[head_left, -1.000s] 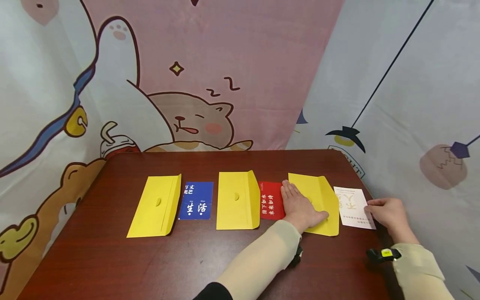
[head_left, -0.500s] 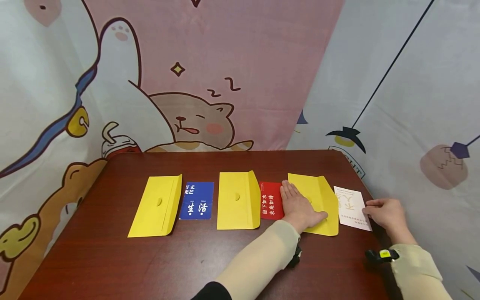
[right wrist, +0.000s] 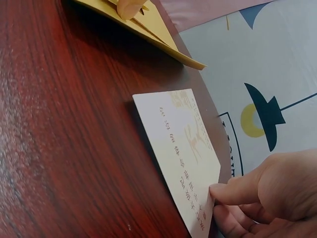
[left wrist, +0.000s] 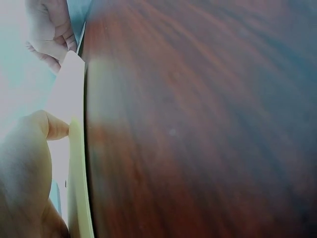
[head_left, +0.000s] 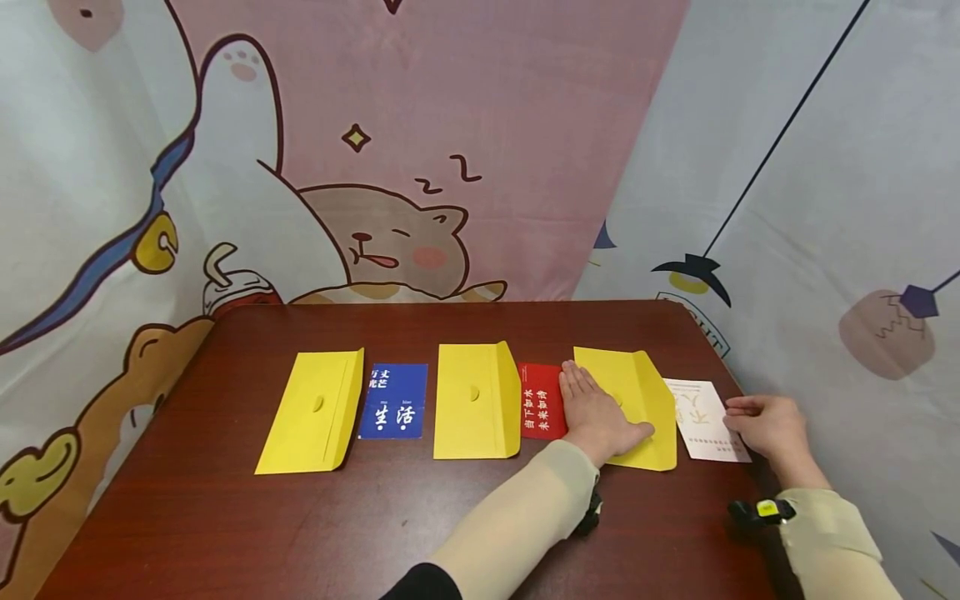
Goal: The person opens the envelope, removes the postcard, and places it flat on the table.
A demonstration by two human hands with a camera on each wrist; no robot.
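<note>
My left hand lies on the rightmost yellow envelope, fingers straight and thumb out towards the flap side. Under that palm, part of the envelope is hidden. Between thumb and fingers, my right hand pinches the right edge of a white card with gold characters and small printed text. In the right wrist view the white card is slightly above the table, with a gap between it and the yellow envelope. A red card with white characters lies left of my left hand, just by the fingertips.
Further left lie a middle yellow envelope, a blue card with white characters, and another yellow envelope, all in one row. The brown wooden table ends close to my right hand. A cartoon-printed cloth hangs behind.
My right hand has shifted slightly left with the white card, whose angle has turned a little. The left hand stays on the envelope, nearly still.
</note>
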